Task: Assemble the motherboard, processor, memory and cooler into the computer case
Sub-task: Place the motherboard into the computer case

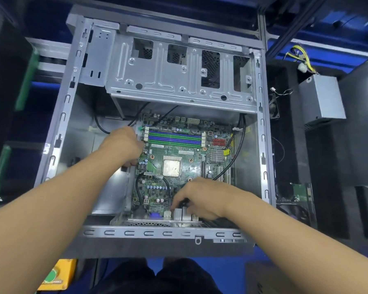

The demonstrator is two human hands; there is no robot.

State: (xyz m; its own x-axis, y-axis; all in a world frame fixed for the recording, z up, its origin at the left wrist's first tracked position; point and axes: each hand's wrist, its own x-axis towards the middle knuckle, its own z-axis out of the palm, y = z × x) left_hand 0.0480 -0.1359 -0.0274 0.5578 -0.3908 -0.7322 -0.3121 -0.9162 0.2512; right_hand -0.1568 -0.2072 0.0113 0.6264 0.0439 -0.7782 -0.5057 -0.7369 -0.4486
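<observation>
Bare, dull-grey sheet-metal case — glossy green motherboard, seemingly plastic-sheathed matt black cables.

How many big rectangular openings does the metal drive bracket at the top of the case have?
4, in a row across the bracket: first opening far left, second opening beside it, third opening right of centre, fourth opening far right. None seems hidden.

Blue flat surface at 6 o'clock, showing again at 9 and 1. Black foam blocks stacked at 3. Black slotted metal frame post at 1. Yellow box with round green button at 7.
</observation>
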